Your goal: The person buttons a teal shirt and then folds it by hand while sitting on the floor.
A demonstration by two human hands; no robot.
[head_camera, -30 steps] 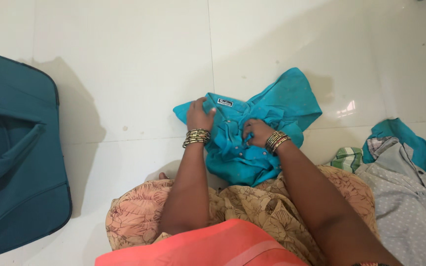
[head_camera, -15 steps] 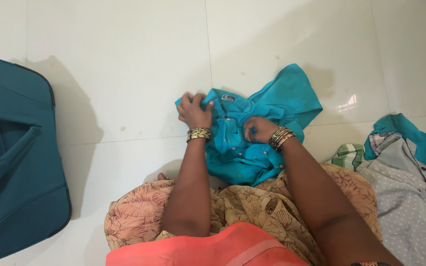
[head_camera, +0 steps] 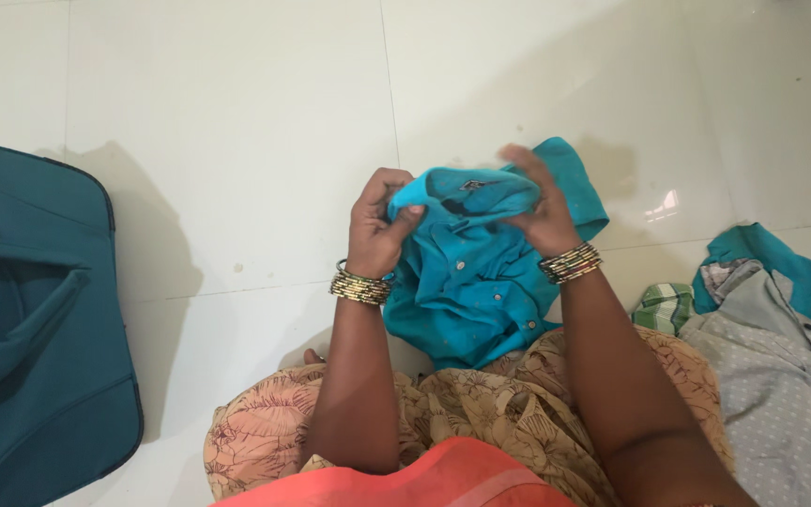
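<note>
A teal button-up shirt point(head_camera: 473, 282) is lifted off the white tiled floor in front of my knees. My left hand point(head_camera: 377, 225) grips the left end of its collar. At the collar's right end my right hand point(head_camera: 542, 211) pinches the cloth. The collar is raised and stretched between both hands, and the shirt body hangs down to my lap. Its white buttons face me. Both wrists carry several gold bangles.
A dark teal travel bag point(head_camera: 35, 329) lies on the floor at the left. A pile of clothes sits at the right: a grey dotted shirt point(head_camera: 781, 394), a teal garment point(head_camera: 800, 272) and a green striped cloth point(head_camera: 664, 305). White floor tiles point(head_camera: 237, 113) stretch ahead.
The shirt lay crumpled on the floor with my hands pressing on it. Both hands have taken the collar and lifted it, so the shirt hangs between them.
</note>
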